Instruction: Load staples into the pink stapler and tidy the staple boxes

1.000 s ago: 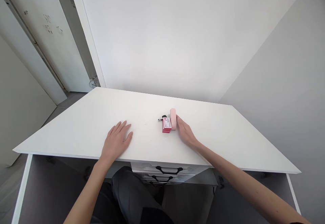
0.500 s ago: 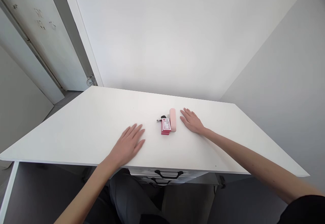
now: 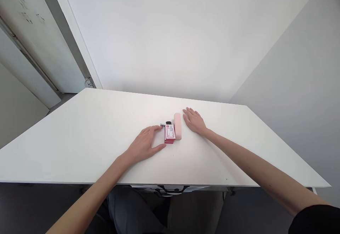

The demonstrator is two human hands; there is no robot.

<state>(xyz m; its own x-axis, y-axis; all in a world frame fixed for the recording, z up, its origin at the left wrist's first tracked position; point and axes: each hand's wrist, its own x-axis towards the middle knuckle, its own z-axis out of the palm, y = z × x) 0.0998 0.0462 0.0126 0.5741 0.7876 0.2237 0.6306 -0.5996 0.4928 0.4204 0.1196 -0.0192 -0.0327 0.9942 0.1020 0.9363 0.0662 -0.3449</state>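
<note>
The left hand [image 3: 147, 143] lies on the white table [image 3: 79, 135], palm down and cupped open. Its thumb and fingers are spread around the left side of a red box [image 3: 169, 134]. The thumb tip sits at the box's near left corner and the index tip at a small black and metal piece [image 3: 165, 123] just beyond the box; whether either touches cannot be told. A pink case [image 3: 177, 130] lies against the right side of the box, its long side running near to far. The right hand [image 3: 194, 121] rests flat on the table just right of the case, fingers slightly spread and holding nothing. All three things sit together around the middle of the table. A black drawer handle [image 3: 172, 190] shows under the near edge.
</note>
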